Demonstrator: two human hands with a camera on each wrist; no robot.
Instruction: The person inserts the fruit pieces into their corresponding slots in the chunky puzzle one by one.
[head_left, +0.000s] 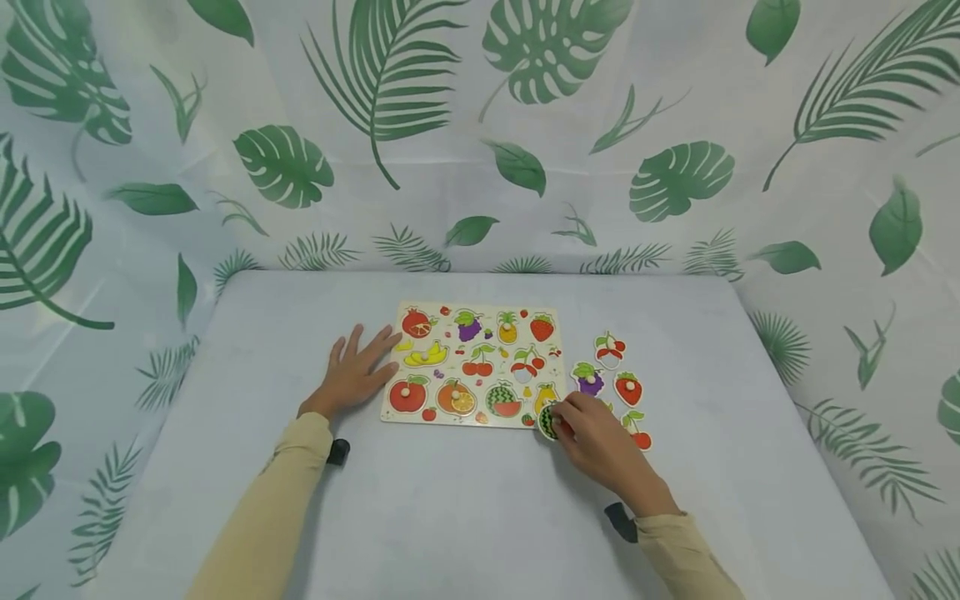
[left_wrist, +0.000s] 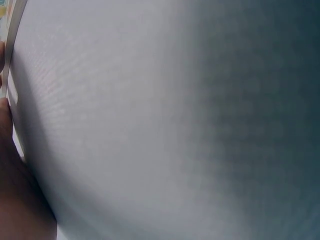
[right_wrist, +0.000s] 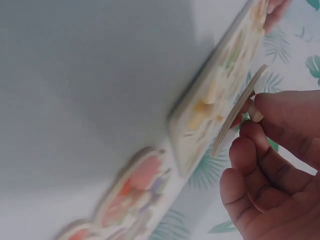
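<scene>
The watermelon piece (head_left: 547,422) looks light, thin and stiff, its printed face perhaps slippery, so I'd hold it by the knob (right_wrist: 255,113). It's held just off the board (head_left: 486,310) at its four o'clock corner. The right hand (head_left: 603,442) has a thumb-and-finger grip pinching that knob, palm turned inward. At nine o'clock, the left hand (head_left: 354,377) lies spread, fingertips touching the board's edge, gripping nothing.

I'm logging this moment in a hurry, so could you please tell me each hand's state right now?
Left hand: open, resting at the edge of the puzzle board.
Right hand: closed, pinching a watermelon piece by its knob.
</scene>
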